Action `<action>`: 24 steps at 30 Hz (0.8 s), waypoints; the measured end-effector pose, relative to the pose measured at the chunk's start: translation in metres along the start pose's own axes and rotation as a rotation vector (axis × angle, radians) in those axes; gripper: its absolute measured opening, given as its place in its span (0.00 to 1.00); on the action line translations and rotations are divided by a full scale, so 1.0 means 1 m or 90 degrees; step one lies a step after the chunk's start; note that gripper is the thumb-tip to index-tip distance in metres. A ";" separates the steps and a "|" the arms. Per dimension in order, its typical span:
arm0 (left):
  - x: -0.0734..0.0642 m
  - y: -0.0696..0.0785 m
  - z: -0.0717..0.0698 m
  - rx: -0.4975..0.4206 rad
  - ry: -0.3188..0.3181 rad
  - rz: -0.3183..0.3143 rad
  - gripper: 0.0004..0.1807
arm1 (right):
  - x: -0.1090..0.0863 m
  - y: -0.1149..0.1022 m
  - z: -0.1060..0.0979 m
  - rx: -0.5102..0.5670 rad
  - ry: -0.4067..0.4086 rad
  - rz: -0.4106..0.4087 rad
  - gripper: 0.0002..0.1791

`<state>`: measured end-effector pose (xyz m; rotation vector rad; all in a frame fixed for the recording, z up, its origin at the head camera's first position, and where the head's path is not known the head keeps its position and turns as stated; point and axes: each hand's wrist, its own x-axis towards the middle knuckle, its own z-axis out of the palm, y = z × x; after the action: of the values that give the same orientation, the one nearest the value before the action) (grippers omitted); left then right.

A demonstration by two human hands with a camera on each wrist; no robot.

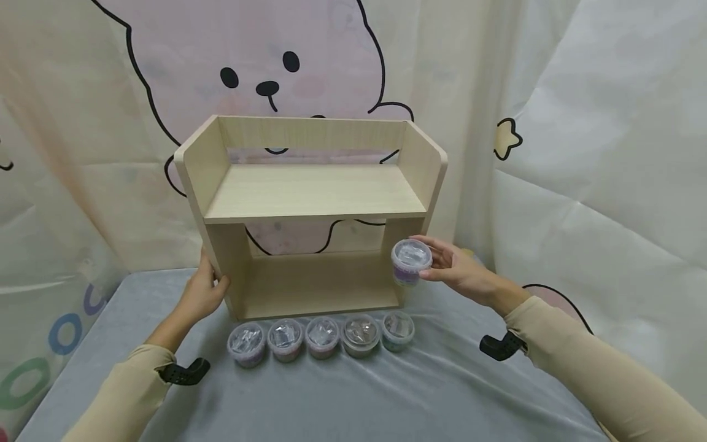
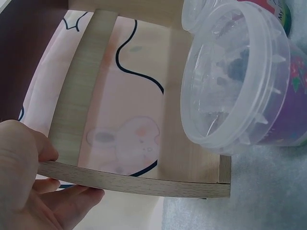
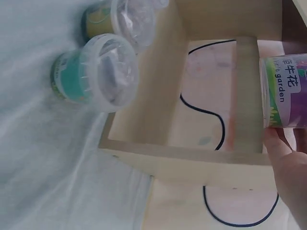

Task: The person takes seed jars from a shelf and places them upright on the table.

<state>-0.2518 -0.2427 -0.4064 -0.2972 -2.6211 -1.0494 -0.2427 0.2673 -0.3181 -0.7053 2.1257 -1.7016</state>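
A light wooden two-tier shelf [image 1: 315, 191] stands at the back of the table. My left hand [image 1: 202, 293] grips the edge of its left side panel, thumb on the inner side in the left wrist view. With my right hand [image 1: 455, 270] I hold a small clear-lidded tub [image 1: 411, 261] with purple contents in front of the shelf's right side. Its label [image 3: 288, 86] reads "little garden" in the right wrist view. Several similar tubs [image 1: 323, 336] stand in a row in front of the shelf; the rightmost tub [image 3: 91, 72] has teal contents.
A grey-blue cloth [image 1: 359, 405] covers the table. Behind and beside it hang pale curtains [image 1: 596, 153] printed with a cartoon bear and a star. Each wrist wears a black band [image 1: 185, 372].
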 end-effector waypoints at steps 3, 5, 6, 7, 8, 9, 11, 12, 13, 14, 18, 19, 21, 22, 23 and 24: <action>0.001 0.000 0.001 -0.004 0.003 -0.002 0.45 | -0.004 0.008 -0.005 -0.012 0.006 0.012 0.41; 0.002 0.000 0.002 -0.005 0.004 -0.001 0.45 | -0.007 0.015 -0.008 -0.009 0.007 0.019 0.41; 0.002 0.000 0.002 -0.005 0.005 -0.003 0.46 | -0.008 0.018 -0.009 -0.005 0.005 0.020 0.41; 0.002 0.000 0.002 -0.004 0.006 -0.003 0.46 | -0.008 0.022 -0.011 0.000 0.004 0.018 0.41; 0.003 0.000 0.002 -0.003 0.006 -0.003 0.46 | -0.008 0.025 -0.011 0.004 0.002 0.017 0.40; 0.003 -0.001 0.002 -0.002 0.007 -0.003 0.47 | -0.008 0.028 -0.013 0.009 0.000 0.017 0.40; 0.003 -0.001 0.001 -0.001 0.007 -0.004 0.47 | -0.008 0.035 -0.014 0.016 -0.002 0.015 0.40; 0.003 -0.001 0.001 -0.002 0.007 -0.005 0.47 | -0.008 0.038 -0.015 0.018 -0.002 0.013 0.40; 0.003 -0.002 0.001 -0.003 0.006 -0.006 0.48 | -0.008 0.042 -0.015 0.021 0.001 0.014 0.40; 0.003 -0.002 0.001 -0.004 0.006 -0.006 0.48 | -0.008 0.045 -0.016 0.024 0.002 0.016 0.40; 0.003 -0.004 0.001 -0.004 0.007 -0.010 0.47 | -0.010 0.059 -0.015 0.046 -0.002 0.022 0.41; 0.002 -0.004 0.001 -0.003 0.007 -0.010 0.47 | -0.011 0.062 -0.014 0.050 -0.004 0.024 0.41; 0.002 -0.004 0.001 -0.003 0.008 -0.012 0.47 | -0.013 0.067 -0.013 0.058 -0.011 0.027 0.41; 0.001 -0.004 0.001 -0.004 0.009 -0.013 0.47 | -0.014 0.069 -0.013 0.059 -0.014 0.028 0.41; 0.001 -0.004 0.001 -0.005 0.011 -0.012 0.46 | -0.015 0.072 -0.013 0.059 -0.013 0.029 0.41; 0.001 -0.003 0.001 -0.005 0.012 -0.012 0.46 | -0.017 0.074 -0.014 0.057 -0.014 0.031 0.41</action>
<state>-0.2540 -0.2441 -0.4092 -0.2635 -2.6076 -1.0641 -0.2491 0.2999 -0.3872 -0.6384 2.0212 -1.7437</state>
